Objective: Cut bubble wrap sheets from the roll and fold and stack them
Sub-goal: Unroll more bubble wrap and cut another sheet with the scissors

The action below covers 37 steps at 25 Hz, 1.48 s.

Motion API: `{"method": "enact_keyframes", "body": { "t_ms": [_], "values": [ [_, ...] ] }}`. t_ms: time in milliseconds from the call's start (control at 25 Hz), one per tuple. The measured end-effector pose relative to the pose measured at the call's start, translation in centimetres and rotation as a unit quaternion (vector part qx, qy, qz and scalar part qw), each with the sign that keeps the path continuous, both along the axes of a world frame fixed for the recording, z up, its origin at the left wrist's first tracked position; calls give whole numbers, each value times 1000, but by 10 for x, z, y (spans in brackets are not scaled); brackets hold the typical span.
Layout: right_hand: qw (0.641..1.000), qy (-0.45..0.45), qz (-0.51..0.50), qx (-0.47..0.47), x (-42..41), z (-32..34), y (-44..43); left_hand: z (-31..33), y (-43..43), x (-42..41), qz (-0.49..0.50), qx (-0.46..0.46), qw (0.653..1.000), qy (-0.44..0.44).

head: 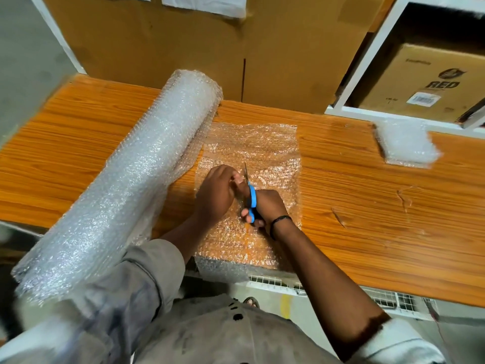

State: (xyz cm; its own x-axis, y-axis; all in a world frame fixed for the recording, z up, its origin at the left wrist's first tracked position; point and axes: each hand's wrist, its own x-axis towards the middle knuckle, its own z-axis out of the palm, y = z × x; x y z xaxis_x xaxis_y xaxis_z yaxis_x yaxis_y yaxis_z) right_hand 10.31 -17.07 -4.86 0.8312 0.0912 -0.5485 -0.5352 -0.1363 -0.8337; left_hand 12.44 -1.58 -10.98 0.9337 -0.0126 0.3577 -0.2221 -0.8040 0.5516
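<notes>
At 6 o'clock the unrolled bubble wrap sheet hangs over the near edge of the tabletop and lies flat toward 12 o'clock. On it, near the centre, the right hand grips blue-handled scissors, fingers curled through the loops, blades pointing to 12 o'clock. Touching it at its 9 o'clock side, the left hand pinches the sheet just beside the blades. The roll lies slantwise from 7 to 11 o'clock, joined to the sheet. At 2 o'clock, well apart, sits a folded stack. A cardboard box stands at 12 o'clock.
</notes>
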Motion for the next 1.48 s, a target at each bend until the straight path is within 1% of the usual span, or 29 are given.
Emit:
{"method": "enact_keyframes", "body": {
  "t_ms": [80, 200, 440, 560, 760, 1000, 1200, 1280, 1480],
  "values": [
    [1000, -1, 4, -5, 6, 2, 4, 2, 0, -3, -4, -12, 1000, -10],
    [1000, 2, -9, -1, 13, 5, 10, 1, 2, -1, 0, -25, 1000, -2],
    [998, -27, -35, -44, 23, 7, 20, 2, 4, -3, -1, -28, 1000, 13],
    [998, -27, -50, -30, 27, 2, 22, 1, 4, -3, 1, -18, 1000, 6],
    [999, -15, -43, -12, 35, 11, 19, 0, 4, -4, 8, -2, 1000, -13],
    [995, -42, -10, -88, 55, 8, 19, 1, 5, -5, 0, -10, 1000, -29],
    [999, -24, -29, -39, 65, 3, 20, 3, 4, -6, -2, -7, 999, -36],
    [998, -21, -37, -37, 68, 2, 22, 1, 4, -5, -3, -5, 999, -33],
    [992, -52, -32, -110, 83, -1, 19, -3, 5, -3, -9, -1, 999, -35]
  ]
}}
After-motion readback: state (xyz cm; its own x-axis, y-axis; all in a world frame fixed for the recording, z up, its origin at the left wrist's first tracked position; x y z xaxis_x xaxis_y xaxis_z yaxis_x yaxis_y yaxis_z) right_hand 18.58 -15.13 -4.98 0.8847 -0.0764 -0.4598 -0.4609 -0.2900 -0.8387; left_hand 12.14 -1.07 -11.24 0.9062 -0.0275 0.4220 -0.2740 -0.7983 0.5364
